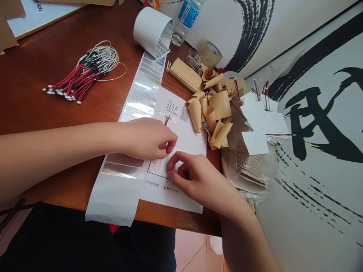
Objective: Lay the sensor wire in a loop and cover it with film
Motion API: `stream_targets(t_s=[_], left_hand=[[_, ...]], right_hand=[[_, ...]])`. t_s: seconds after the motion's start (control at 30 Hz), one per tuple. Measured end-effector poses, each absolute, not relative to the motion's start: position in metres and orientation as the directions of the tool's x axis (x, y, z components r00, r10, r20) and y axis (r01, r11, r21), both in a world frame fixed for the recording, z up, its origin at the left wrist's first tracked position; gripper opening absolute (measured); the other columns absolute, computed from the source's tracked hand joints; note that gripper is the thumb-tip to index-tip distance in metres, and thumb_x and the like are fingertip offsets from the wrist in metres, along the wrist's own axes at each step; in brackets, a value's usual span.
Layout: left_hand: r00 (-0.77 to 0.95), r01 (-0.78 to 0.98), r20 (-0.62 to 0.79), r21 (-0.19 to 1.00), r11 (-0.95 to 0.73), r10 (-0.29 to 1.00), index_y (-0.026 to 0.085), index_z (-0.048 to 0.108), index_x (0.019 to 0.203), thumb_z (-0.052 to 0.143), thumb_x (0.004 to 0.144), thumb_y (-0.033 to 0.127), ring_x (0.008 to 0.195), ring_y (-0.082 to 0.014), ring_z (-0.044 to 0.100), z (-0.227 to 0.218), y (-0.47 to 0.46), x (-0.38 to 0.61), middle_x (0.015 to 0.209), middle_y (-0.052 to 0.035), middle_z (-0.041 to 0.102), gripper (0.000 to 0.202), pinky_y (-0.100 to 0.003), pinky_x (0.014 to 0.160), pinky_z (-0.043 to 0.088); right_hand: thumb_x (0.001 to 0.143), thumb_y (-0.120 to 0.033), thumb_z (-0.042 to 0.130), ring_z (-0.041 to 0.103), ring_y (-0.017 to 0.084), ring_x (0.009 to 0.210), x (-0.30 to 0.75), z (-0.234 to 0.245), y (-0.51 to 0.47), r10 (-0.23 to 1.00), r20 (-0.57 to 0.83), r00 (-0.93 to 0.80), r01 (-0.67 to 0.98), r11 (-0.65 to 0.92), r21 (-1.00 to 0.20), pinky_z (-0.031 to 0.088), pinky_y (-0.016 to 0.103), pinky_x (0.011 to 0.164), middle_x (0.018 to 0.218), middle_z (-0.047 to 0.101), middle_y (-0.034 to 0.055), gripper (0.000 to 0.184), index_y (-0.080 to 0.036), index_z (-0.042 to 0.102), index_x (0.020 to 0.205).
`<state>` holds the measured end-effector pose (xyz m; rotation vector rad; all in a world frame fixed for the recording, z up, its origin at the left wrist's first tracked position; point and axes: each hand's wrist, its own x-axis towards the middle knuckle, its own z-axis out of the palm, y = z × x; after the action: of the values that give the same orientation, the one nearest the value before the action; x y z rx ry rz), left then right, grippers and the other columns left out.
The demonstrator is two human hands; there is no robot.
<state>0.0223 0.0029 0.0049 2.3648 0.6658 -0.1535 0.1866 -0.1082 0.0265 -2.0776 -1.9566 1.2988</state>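
Note:
My left hand (147, 138) is curled on a white printed sheet (181, 166) and pinches a thin red-and-black wire (166, 121) that sticks out past its fingers. My right hand (198, 177) rests just below it, its fingers bent and the fingertips pressing on a clear label on the sheet. Both hands meet at a small drawn box on the paper. A strip of shiny clear labels on white backing (136, 109) runs under my left wrist to the table's near edge.
A bundle of red, black and white wires (82, 71) lies at the left. The label roll (151, 30), a water bottle (185, 19) and a tape roll (210, 53) stand at the back. Curled brown backing strips (212, 109) and finished white-tagged wires (261, 121) pile at the right.

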Motion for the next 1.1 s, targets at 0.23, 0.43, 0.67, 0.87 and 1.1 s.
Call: stream_targets(t_s=[0.23, 0.43, 0.67, 0.87, 1.1], left_hand=[[0.865, 0.5, -0.287, 0.564, -0.657, 0.412, 0.024, 0.069, 0.091, 0.059, 0.087, 0.025, 0.062, -0.0171, 0.055, 0.0057, 0.0026, 0.022, 0.068, 0.0013, 0.068, 0.011, -0.031, 0.064, 0.033], [0.862, 0.507, -0.299, 0.54, -0.672, 0.41, 0.023, 0.069, 0.093, 0.056, 0.092, 0.027, 0.063, -0.0174, 0.056, 0.0077, 0.0017, 0.0222, 0.072, -0.0002, 0.07, 0.014, -0.031, 0.064, 0.033], [0.856, 0.516, -0.313, 0.52, -0.681, 0.41, 0.023, 0.069, 0.101, 0.052, 0.096, 0.03, 0.067, -0.0185, 0.058, 0.0062, 0.0025, 0.0223, 0.08, -0.0027, 0.074, 0.019, -0.031, 0.065, 0.034], [0.848, 0.53, -0.333, 0.517, -0.672, 0.413, 0.023, 0.067, 0.1, 0.052, 0.097, 0.029, 0.069, -0.0186, 0.059, 0.0071, 0.0019, 0.0221, 0.082, -0.0025, 0.073, 0.016, -0.032, 0.065, 0.034], [0.852, 0.523, -0.314, 0.503, -0.687, 0.419, 0.023, 0.068, 0.1, 0.052, 0.096, 0.03, 0.069, -0.0192, 0.058, 0.0076, 0.0012, 0.0219, 0.082, -0.0035, 0.073, 0.018, -0.032, 0.065, 0.034]], right_hand=[[0.089, -0.029, 0.063, 0.045, 0.01, 0.053, 0.1855, 0.0267, -0.1075, 0.806, -0.583, -0.103, 0.815, -0.268, -0.514, 0.034, 0.023, 0.05, 0.058, 0.053, -0.0074, 0.007, -0.023, 0.059, 0.088], [0.09, -0.028, 0.061, 0.046, 0.01, 0.054, 0.1834, 0.0243, -0.1065, 0.825, -0.553, -0.117, 0.797, -0.254, -0.548, 0.033, 0.023, 0.053, 0.057, 0.054, -0.0069, 0.008, -0.022, 0.059, 0.084], [0.089, -0.03, 0.063, 0.047, 0.011, 0.054, 0.1863, 0.0232, -0.1071, 0.843, -0.526, -0.113, 0.794, -0.241, -0.558, 0.033, 0.025, 0.054, 0.058, 0.055, -0.006, 0.01, -0.022, 0.06, 0.084], [0.088, -0.026, 0.061, 0.045, 0.011, 0.054, 0.1865, 0.0212, -0.1058, 0.848, -0.517, -0.118, 0.791, -0.234, -0.565, 0.033, 0.025, 0.054, 0.057, 0.053, -0.0063, 0.008, -0.022, 0.06, 0.081], [0.086, -0.02, 0.059, 0.042, 0.01, 0.055, 0.1858, 0.0224, -0.1081, 0.906, -0.392, -0.157, 0.811, -0.108, -0.575, 0.032, 0.026, 0.056, 0.058, 0.049, -0.0065, 0.011, -0.021, 0.056, 0.076]])
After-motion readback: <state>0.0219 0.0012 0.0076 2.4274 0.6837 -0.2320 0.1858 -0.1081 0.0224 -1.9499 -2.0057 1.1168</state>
